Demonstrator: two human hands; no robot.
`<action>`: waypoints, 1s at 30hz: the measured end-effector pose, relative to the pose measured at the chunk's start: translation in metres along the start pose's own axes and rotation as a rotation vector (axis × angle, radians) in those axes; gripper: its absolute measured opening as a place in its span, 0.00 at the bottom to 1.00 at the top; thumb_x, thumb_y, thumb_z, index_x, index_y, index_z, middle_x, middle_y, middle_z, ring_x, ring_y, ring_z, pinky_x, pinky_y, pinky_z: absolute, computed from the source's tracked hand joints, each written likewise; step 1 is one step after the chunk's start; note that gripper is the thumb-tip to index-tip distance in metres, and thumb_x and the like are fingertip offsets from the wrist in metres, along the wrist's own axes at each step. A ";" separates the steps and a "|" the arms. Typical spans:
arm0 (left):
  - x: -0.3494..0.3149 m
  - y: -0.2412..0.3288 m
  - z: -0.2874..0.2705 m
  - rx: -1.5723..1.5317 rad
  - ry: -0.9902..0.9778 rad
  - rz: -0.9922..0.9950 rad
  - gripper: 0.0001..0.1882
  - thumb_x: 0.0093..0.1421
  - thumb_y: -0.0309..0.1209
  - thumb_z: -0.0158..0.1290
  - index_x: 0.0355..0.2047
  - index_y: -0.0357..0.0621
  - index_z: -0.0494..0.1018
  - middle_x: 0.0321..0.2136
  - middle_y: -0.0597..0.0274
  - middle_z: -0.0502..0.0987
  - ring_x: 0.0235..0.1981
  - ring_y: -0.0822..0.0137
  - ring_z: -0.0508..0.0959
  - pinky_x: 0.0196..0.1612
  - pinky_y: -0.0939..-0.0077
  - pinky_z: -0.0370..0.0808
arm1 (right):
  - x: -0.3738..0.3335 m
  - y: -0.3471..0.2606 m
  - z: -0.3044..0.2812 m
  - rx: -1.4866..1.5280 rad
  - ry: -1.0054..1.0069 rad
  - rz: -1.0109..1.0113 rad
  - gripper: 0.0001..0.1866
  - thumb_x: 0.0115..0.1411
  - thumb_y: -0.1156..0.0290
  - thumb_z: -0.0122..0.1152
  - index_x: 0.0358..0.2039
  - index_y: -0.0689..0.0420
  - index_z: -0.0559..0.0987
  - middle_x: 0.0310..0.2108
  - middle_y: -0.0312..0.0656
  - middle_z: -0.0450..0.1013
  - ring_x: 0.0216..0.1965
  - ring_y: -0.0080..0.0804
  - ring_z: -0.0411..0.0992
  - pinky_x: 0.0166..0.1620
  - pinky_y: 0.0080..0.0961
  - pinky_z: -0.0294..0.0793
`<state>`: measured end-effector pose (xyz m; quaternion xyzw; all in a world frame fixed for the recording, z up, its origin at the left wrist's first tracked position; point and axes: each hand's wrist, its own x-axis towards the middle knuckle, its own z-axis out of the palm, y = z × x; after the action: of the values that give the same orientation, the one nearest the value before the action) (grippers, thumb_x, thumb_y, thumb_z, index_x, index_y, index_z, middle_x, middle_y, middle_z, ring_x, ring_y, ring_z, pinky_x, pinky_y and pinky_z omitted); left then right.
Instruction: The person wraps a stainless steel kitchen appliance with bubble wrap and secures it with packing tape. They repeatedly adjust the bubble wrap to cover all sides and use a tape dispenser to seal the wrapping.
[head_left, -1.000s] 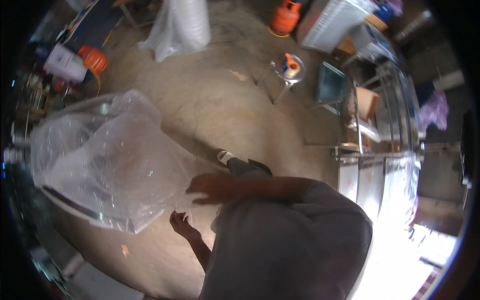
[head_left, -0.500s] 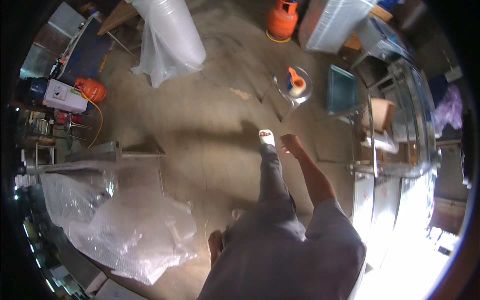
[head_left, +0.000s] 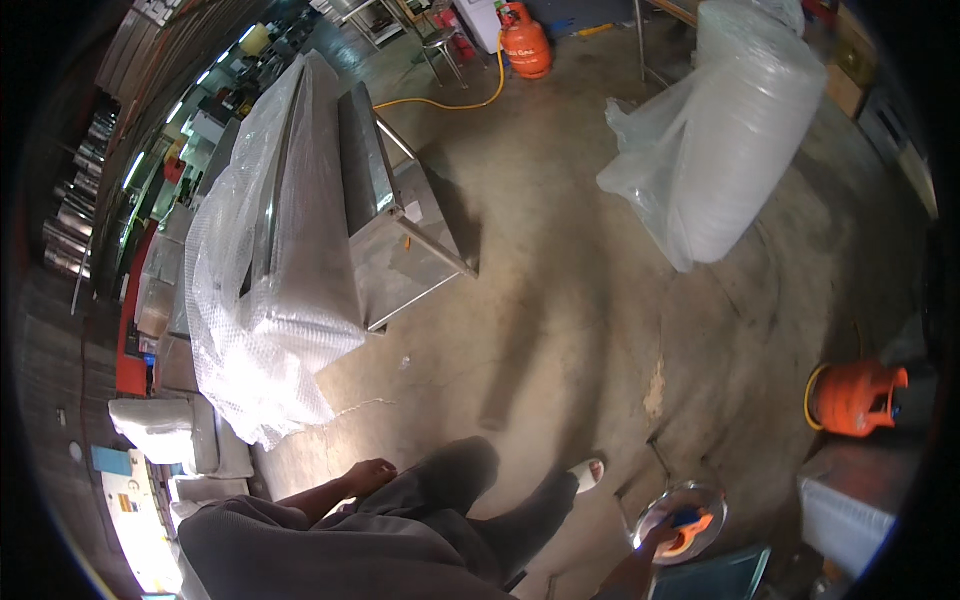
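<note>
At the lower right my right hand (head_left: 660,537) reaches over a round metal stool (head_left: 714,500). It meets an orange tape dispenser (head_left: 690,534) lying on the seat. My fingers are too small and dark there to show whether they grip it. My left hand (head_left: 372,475) hangs beside my left thigh, with its fingers loosely curled and nothing seen in it. Bubble wrap (head_left: 290,330) drapes over a long piece on the left, ahead of that hand. A large roll of bubble wrap (head_left: 740,140) stands upright at the far right.
A metal-framed table (head_left: 400,240) adjoins the draped piece. One orange gas cylinder (head_left: 526,45) stands at the back with a yellow hose (head_left: 440,103); another orange gas cylinder (head_left: 855,398) is at the right. A teal tray (head_left: 715,578) lies beside the stool.
My view has swung to the right, so the stool now sits at the lower right. My right hand has gone from swinging free to the tape dispenser on the stool.
</note>
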<state>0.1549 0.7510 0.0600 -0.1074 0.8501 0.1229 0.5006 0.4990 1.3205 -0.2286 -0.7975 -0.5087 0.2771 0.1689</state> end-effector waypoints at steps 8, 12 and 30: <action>0.078 0.112 -0.045 0.007 0.036 0.149 0.25 0.67 0.54 0.52 0.55 0.52 0.78 0.49 0.50 0.82 0.51 0.52 0.81 0.58 0.61 0.76 | -0.096 -0.172 0.059 -0.013 -0.283 -0.027 0.25 0.65 0.51 0.61 0.54 0.56 0.74 0.32 0.42 0.76 0.23 0.36 0.72 0.26 0.33 0.71; 0.131 0.248 -0.139 -0.142 0.085 0.219 0.28 0.70 0.53 0.47 0.54 0.42 0.77 0.50 0.47 0.81 0.54 0.49 0.78 0.59 0.61 0.73 | -0.169 -0.283 0.080 -0.046 -0.430 0.173 0.24 0.65 0.54 0.62 0.54 0.57 0.73 0.30 0.42 0.75 0.19 0.34 0.71 0.21 0.32 0.69; 0.319 0.549 -0.726 -1.096 0.600 0.354 0.20 0.69 0.39 0.54 0.53 0.36 0.76 0.42 0.56 0.82 0.40 0.67 0.82 0.42 0.72 0.77 | -0.236 -0.965 0.569 -0.095 -0.978 -0.426 0.20 0.63 0.62 0.68 0.46 0.61 0.72 0.26 0.47 0.76 0.14 0.37 0.74 0.13 0.32 0.75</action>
<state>-0.7634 1.0216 0.1755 -0.2353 0.7720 0.5841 0.0861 -0.6206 1.5107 -0.0817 -0.4609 -0.6906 0.5527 -0.0715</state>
